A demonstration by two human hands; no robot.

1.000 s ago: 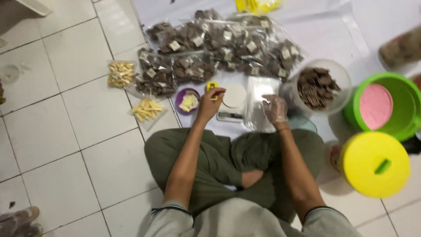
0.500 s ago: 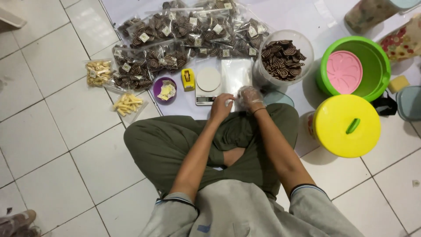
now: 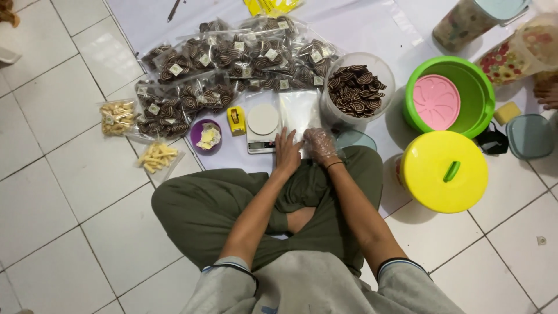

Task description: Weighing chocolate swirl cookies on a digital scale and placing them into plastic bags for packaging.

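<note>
Both hands have drawn together since the earlier frame, when the left hand reached toward the purple bowl and the right hovered over the plastic bags. Now the left hand [image 3: 287, 152] lies with fingers spread flat on the near edge of the stack of clear plastic bags [image 3: 298, 110], just beside the small white kitchen scale [image 3: 262, 127]. The right hand [image 3: 321, 145], wearing a thin clear glove, is loosely curled and pinches the near edge of the same stack, almost touching the left.

Beyond the stack stands a clear tub [image 3: 356, 88] full of brown striped cookies. Left of the scale sit a small yellow object [image 3: 235, 120] and a purple bowl [image 3: 207, 137] with pale scraps in it. Sealed packets of the striped cookies [image 3: 232, 64] are heaped on the white sheet [image 3: 372, 29] farther out. Two packets of pale stick snacks [image 3: 157, 157] lie on the floor tiles to the left. At the right are a green tub [image 3: 478, 96] holding a pink lid and a container with a yellow lid [image 3: 444, 171].
</note>
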